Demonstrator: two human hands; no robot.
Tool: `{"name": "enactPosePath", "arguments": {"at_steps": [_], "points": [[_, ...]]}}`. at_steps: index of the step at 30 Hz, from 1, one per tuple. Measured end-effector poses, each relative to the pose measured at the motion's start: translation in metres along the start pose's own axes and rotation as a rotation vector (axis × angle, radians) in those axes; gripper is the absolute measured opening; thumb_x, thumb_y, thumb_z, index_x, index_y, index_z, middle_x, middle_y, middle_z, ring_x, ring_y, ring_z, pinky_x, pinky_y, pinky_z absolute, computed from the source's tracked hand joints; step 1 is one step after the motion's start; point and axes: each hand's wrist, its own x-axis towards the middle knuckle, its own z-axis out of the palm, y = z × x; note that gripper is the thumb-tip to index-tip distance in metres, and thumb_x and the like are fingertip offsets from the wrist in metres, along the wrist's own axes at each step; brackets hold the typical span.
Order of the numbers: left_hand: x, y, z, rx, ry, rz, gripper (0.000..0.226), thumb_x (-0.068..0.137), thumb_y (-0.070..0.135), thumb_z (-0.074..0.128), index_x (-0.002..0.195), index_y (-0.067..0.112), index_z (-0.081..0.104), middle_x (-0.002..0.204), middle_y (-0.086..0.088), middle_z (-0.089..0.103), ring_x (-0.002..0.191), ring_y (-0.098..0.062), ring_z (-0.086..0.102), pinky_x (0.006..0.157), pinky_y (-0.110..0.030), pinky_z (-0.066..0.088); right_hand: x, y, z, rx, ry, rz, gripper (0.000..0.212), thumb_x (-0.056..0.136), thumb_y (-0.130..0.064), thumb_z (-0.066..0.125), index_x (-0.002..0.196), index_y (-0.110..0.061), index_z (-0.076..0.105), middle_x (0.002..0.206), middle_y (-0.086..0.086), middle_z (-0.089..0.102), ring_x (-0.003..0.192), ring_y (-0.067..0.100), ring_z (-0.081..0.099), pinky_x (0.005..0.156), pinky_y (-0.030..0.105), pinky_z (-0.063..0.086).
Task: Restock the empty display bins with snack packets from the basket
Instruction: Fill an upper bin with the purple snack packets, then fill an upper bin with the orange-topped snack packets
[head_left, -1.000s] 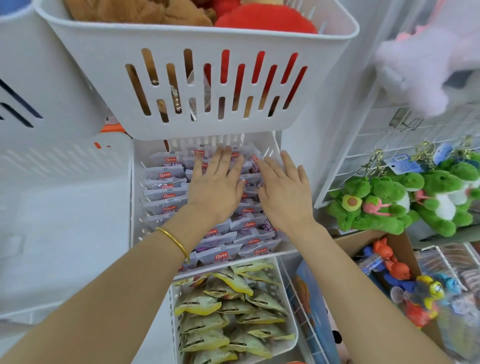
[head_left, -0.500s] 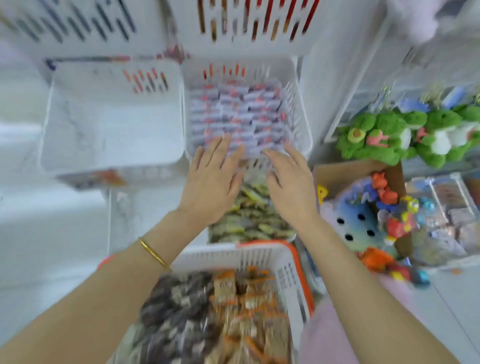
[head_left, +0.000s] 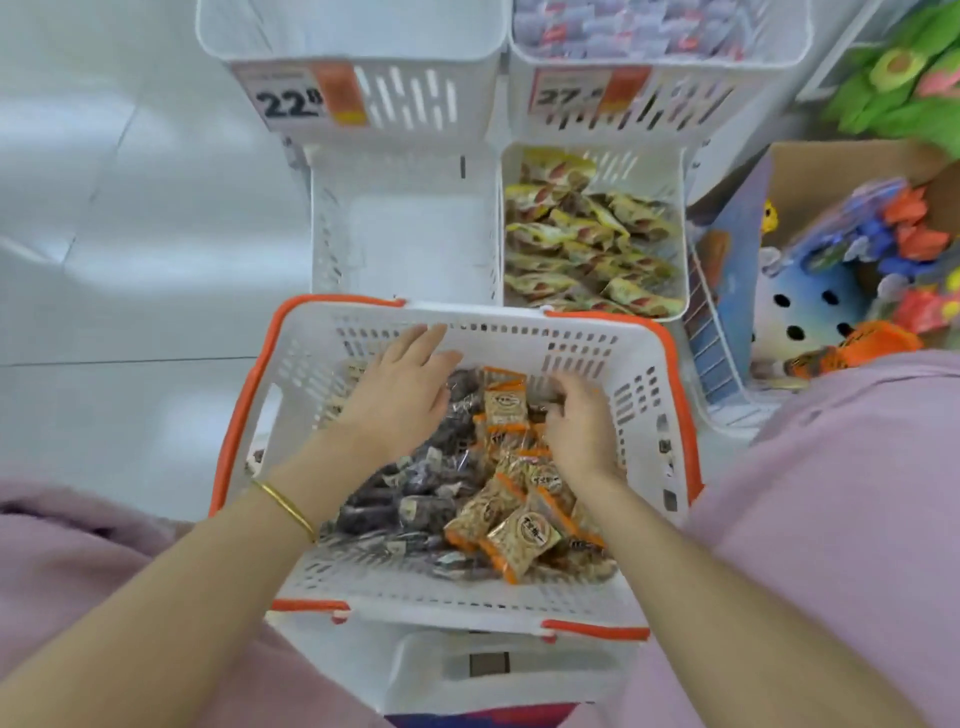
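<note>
A white basket with an orange rim (head_left: 670, 384) sits in front of me, holding dark packets (head_left: 410, 483) on its left side and orange packets (head_left: 524, 535) on its right. My left hand (head_left: 400, 395) lies flat with straight fingers on the dark packets near the basket's far wall. My right hand (head_left: 576, 421) is down in the pile, fingers curled round a packet at the far right. Beyond the basket stands an empty lower-left bin (head_left: 405, 234). Above it, a bin tagged 22.8 (head_left: 353, 36) also looks empty.
The lower-right bin (head_left: 680, 218) holds yellow packets, and the upper-right bin (head_left: 779, 57) holds purple-white packets. At right are a wire rack (head_left: 711, 338), a cardboard box of toys (head_left: 852, 156) and green plush toys (head_left: 898, 78). White floor lies to the left. My pink-clothed knees flank the basket.
My view dropped from the purple-white packet bin to the basket. Both hands left that bin and came down into the basket; the right hand's fingers have curled into the packets.
</note>
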Motion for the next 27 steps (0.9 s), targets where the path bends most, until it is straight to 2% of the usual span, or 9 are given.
{"name": "enactPosePath", "arguments": {"at_steps": [2, 6, 8, 10, 14, 17, 20, 23, 27], "points": [[0.000, -0.002, 0.015, -0.020, -0.015, 0.016, 0.046, 0.096, 0.018, 0.045, 0.141, 0.013, 0.039, 0.155, -0.011, 0.020, 0.143, -0.029, 0.012, 0.116, -0.047, 0.019, 0.000, 0.022, 0.024, -0.226, -0.048, 0.026, 0.052, 0.090, -0.011, 0.055, 0.140, -0.020, 0.041, 0.143, 0.005, 0.044, 0.128, 0.027, 0.041, 0.105, 0.042, 0.039], [0.004, -0.010, 0.033, -0.055, -0.051, 0.032, 0.042, 0.095, 0.015, 0.048, 0.137, 0.012, 0.045, 0.153, -0.011, 0.027, 0.141, -0.031, 0.019, 0.114, -0.046, 0.021, 0.021, 0.040, 0.047, -0.501, -0.360, 0.119, 0.088, 0.085, -0.041, 0.065, 0.151, -0.026, 0.008, 0.159, 0.004, 0.004, 0.145, 0.032, 0.007, 0.114, 0.052, 0.017], [0.012, -0.015, 0.036, -0.077, -0.070, 0.024, 0.042, 0.095, 0.015, 0.047, 0.138, 0.012, 0.045, 0.153, -0.010, 0.027, 0.142, -0.030, 0.018, 0.114, -0.046, 0.022, 0.035, 0.048, 0.052, -0.537, -0.403, 0.172, 0.091, 0.078, -0.059, 0.063, 0.148, -0.026, 0.016, 0.156, 0.004, 0.018, 0.142, 0.033, 0.017, 0.111, 0.054, 0.026], [0.021, -0.018, 0.037, -0.097, -0.096, 0.017, 0.044, 0.096, 0.014, 0.045, 0.139, 0.013, 0.043, 0.154, -0.008, 0.024, 0.143, -0.028, 0.015, 0.115, -0.046, 0.021, 0.043, 0.048, 0.049, -0.585, -0.421, 0.162, 0.080, 0.071, -0.066, 0.065, 0.136, -0.026, 0.039, 0.141, 0.003, 0.042, 0.133, 0.034, 0.034, 0.103, 0.052, 0.036], [0.031, -0.018, 0.038, -0.114, -0.110, 0.003, 0.044, 0.096, 0.016, 0.044, 0.140, 0.014, 0.041, 0.154, -0.007, 0.023, 0.143, -0.026, 0.013, 0.115, -0.045, 0.021, 0.040, 0.037, 0.040, -0.502, -0.207, 0.108, 0.019, 0.088, -0.025, 0.063, 0.107, -0.026, 0.061, 0.122, -0.002, 0.059, 0.123, 0.029, 0.040, 0.096, 0.044, 0.037], [0.031, -0.017, 0.045, -0.153, -0.105, -0.015, 0.043, 0.095, 0.013, 0.047, 0.137, 0.011, 0.044, 0.152, -0.010, 0.027, 0.141, -0.029, 0.017, 0.113, -0.046, 0.025, 0.040, 0.033, 0.036, -0.472, -0.111, 0.033, 0.022, 0.089, -0.009, 0.056, 0.102, -0.025, 0.066, 0.119, -0.001, 0.059, 0.118, 0.025, 0.041, 0.091, 0.037, 0.038], [0.023, -0.018, 0.053, -0.172, -0.127, -0.048, 0.042, 0.095, 0.014, 0.046, 0.137, 0.013, 0.045, 0.153, -0.009, 0.026, 0.142, -0.028, 0.015, 0.114, -0.045, 0.023, 0.050, 0.027, 0.035, -0.407, -0.049, -0.088, 0.019, 0.091, -0.015, 0.055, 0.103, -0.023, 0.066, 0.124, -0.003, 0.056, 0.121, 0.023, 0.039, 0.095, 0.035, 0.035], [0.019, -0.019, 0.056, -0.197, -0.149, -0.071, 0.043, 0.096, 0.014, 0.044, 0.139, 0.015, 0.042, 0.155, -0.007, 0.022, 0.143, -0.027, 0.011, 0.115, -0.044, 0.020, 0.062, 0.016, 0.046, -0.485, -0.147, -0.215, 0.042, 0.090, -0.040, 0.055, 0.130, -0.027, 0.051, 0.136, -0.004, 0.051, 0.129, 0.022, 0.038, 0.104, 0.043, 0.028], [0.023, -0.021, 0.052, -0.202, -0.104, -0.085, 0.043, 0.095, 0.015, 0.044, 0.138, 0.014, 0.044, 0.153, -0.007, 0.026, 0.142, -0.026, 0.014, 0.115, -0.041, 0.021, 0.068, 0.012, 0.076, -0.732, -0.510, -0.115, 0.089, 0.080, -0.065, 0.055, 0.149, -0.030, 0.012, 0.154, 0.012, 0.023, 0.136, 0.033, 0.030, 0.109, 0.057, 0.021]]}}
